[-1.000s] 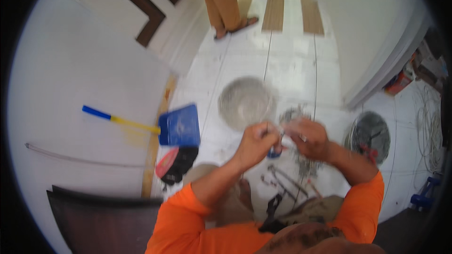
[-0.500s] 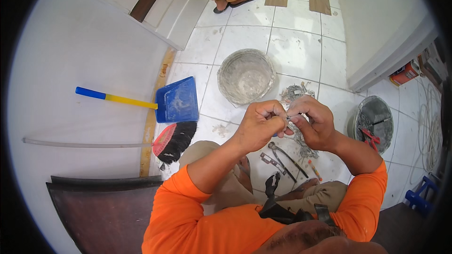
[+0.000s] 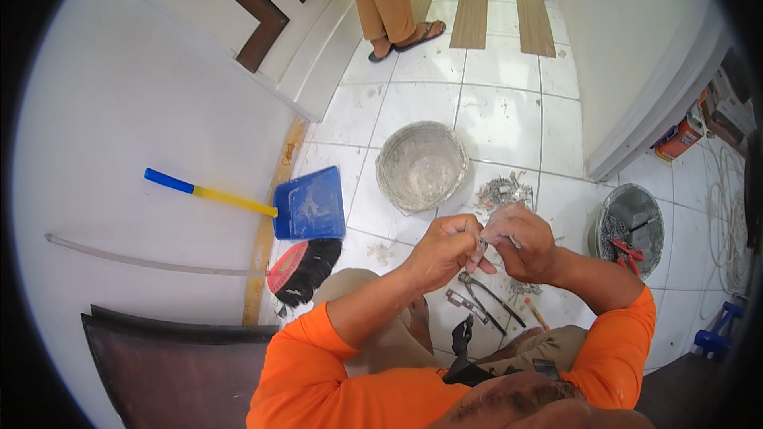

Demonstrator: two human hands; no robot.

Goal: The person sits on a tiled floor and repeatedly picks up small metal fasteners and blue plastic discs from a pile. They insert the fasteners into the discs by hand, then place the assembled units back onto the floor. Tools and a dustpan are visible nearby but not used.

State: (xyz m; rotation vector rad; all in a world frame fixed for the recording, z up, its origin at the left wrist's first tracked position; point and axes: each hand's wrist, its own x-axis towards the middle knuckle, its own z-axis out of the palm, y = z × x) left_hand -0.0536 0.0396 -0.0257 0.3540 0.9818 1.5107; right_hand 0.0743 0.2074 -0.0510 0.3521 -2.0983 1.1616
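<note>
My left hand (image 3: pixel 447 252) and my right hand (image 3: pixel 520 240) meet fingertip to fingertip above the tiled floor. Both are closed in a pinch around something small that their fingers mostly hide; its kind does not show. Just beyond and below them lies a pile of metal scraps (image 3: pixel 505 191), some of it covered by my hands. On the floor under my wrists are a pair of pincers (image 3: pixel 486 302) with long dark handles, a flat metal plate with holes (image 3: pixel 466 305) and a small orange stick-like tool (image 3: pixel 538 317).
A dusty bucket (image 3: pixel 385 165) stands ahead. Right of my hands, another bucket (image 3: pixel 660 226) holds red-handled tools and metal bits. At left are a blue dustpan (image 3: pixel 322 214) and a broom (image 3: pixel 306 270). Two people stand at the far end near wood planks (image 3: pixel 470 20).
The view has tilted up, so the floor things sit lower and a second person's shoes show. My hands stay together, the right fingers curled a little more.
</note>
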